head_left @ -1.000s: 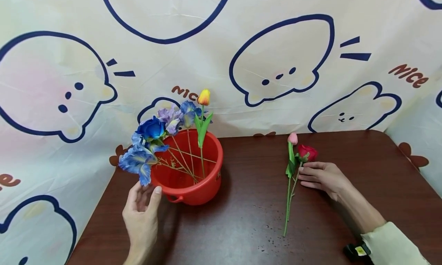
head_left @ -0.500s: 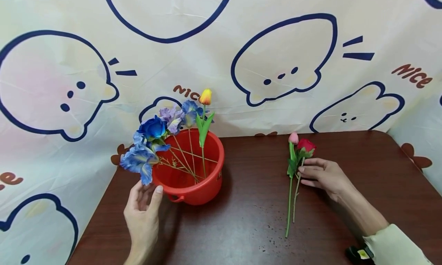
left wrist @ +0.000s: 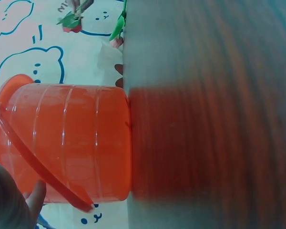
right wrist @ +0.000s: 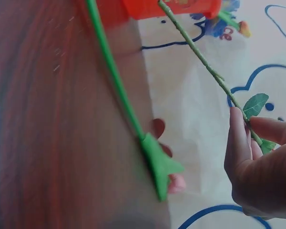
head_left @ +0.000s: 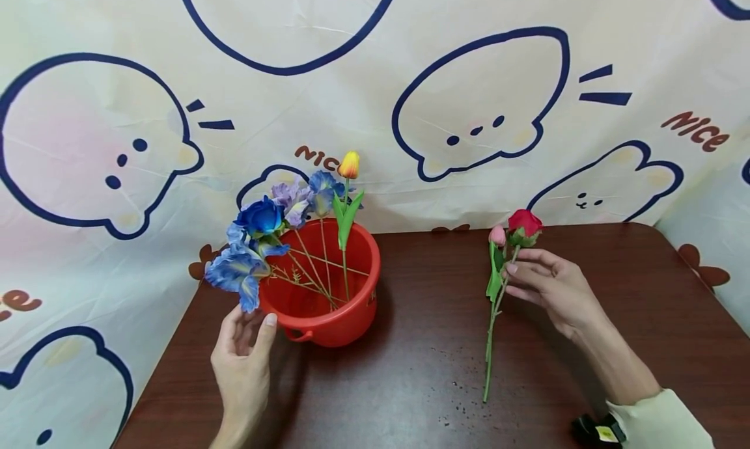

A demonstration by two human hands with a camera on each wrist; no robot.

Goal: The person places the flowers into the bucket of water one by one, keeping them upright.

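Note:
My right hand (head_left: 559, 293) pinches the stem of a red rose (head_left: 525, 224) just below its bloom, raised over the table. The right wrist view shows the rose's stem (right wrist: 200, 57) between thumb and fingers. Beside it, a pink tulip (head_left: 491, 286) with green leaves lies on the table, not held. My left hand (head_left: 243, 364) rests against the near left side of a red bucket (head_left: 336, 332), fingers relaxed and thumb apart. In the bucket stand a blue rose (head_left: 259, 216), blue and lilac irises (head_left: 237, 271) and a yellow-orange tulip (head_left: 348, 166).
The brown table (head_left: 410, 371) bears small dark specks (head_left: 463, 407) near its front. A patterned cloth (head_left: 469, 58) hangs behind it. The bucket's handle (left wrist: 38, 162) hangs down its side. A dark device (head_left: 597, 431) sits at the right wrist.
My right hand has lifted the red rose up off the table, its bloom moving upward past the tulip's. The left hand and the bucket stay as they were.

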